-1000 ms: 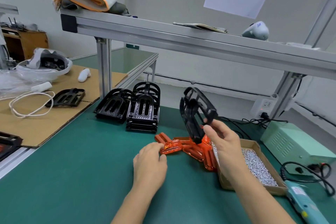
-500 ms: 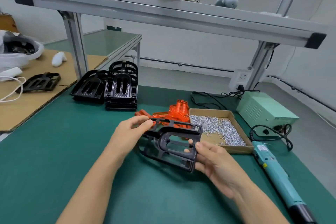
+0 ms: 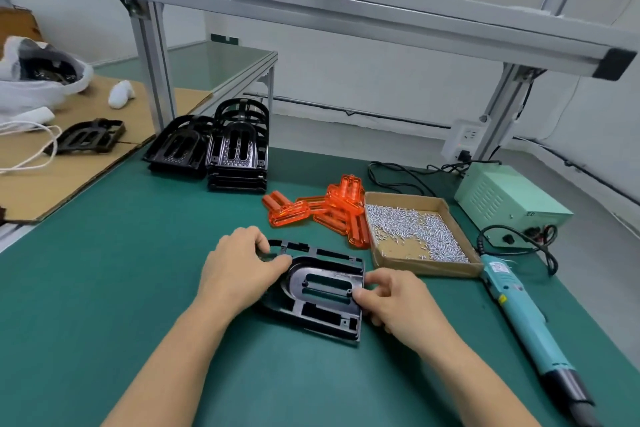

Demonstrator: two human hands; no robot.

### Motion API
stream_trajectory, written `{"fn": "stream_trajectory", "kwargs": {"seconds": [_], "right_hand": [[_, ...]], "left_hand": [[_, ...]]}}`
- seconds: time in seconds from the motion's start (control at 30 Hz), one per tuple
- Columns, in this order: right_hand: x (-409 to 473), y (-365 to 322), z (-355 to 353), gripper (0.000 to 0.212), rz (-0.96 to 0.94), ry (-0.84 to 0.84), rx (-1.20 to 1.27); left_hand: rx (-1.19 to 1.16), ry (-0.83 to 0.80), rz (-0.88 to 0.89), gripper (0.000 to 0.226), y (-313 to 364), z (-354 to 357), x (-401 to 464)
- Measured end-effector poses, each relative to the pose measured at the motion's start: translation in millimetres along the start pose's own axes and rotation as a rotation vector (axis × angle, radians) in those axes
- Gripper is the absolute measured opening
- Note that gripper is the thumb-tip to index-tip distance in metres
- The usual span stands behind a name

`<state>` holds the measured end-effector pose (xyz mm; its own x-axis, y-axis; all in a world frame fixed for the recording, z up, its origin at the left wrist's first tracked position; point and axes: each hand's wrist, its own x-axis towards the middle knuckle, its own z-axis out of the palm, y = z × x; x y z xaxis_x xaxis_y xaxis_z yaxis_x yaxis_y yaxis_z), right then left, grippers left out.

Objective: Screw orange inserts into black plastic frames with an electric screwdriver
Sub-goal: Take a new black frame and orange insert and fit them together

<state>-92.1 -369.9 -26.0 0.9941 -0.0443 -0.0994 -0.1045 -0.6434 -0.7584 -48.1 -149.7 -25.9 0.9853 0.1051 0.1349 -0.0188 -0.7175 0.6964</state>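
Note:
A black plastic frame (image 3: 322, 295) lies flat on the green mat (image 3: 104, 270) in front of me. My left hand (image 3: 239, 267) grips its rounded left end, thumb and fingers curled over the rim. My right hand (image 3: 394, 302) pinches its right edge. Behind the frame is a pile of several orange inserts (image 3: 325, 211). A teal electric screwdriver (image 3: 526, 319) lies on the mat to the right, untouched.
A cardboard tray of screws (image 3: 415, 229) sits right of the inserts. Stacks of black frames (image 3: 221, 146) stand at the back left by an aluminium post (image 3: 152, 59). A green power box (image 3: 509, 198) with cables is at the far right. Cardboard sheet (image 3: 69, 163) lies at left.
The frame, held upright in my right hand a second ago, has been lowered and now lies flat on the mat, with both hands on its ends. My left hand left the orange inserts.

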Motion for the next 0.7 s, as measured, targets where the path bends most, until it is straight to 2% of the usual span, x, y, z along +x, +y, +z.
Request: {"fn": "stream_trajectory", "kwargs": {"seconds": [0.07, 0.13, 0.2, 0.4, 0.57, 0.7], "right_hand": [[1, -4, -1, 0.009, -0.009, -0.012, -0.105], [4, -8, -5, 0.014, -0.014, 0.007, -0.209], [8, -13, -11, 0.017, -0.038, 0.073, -0.307], [51, -36, -20, 0.01, -0.206, 0.382, -0.377], [96, -43, -13, 0.026, -0.24, 0.425, -0.521], [115, -43, -9, 0.027, -0.215, 0.448, -0.562]], "left_hand": [[0.089, 0.014, 0.105, 0.03, 2, 3, -4], [0.164, -0.008, 0.203, 0.045, 2, 8, -5], [0.251, -0.015, 0.233, 0.053, 0, 12, -3], [0.285, 0.013, 0.216, 0.044, -4, 15, 0], [0.262, 0.037, 0.221, 0.039, -4, 16, 1], [0.201, 0.058, 0.211, 0.034, -3, 14, 2]]}}
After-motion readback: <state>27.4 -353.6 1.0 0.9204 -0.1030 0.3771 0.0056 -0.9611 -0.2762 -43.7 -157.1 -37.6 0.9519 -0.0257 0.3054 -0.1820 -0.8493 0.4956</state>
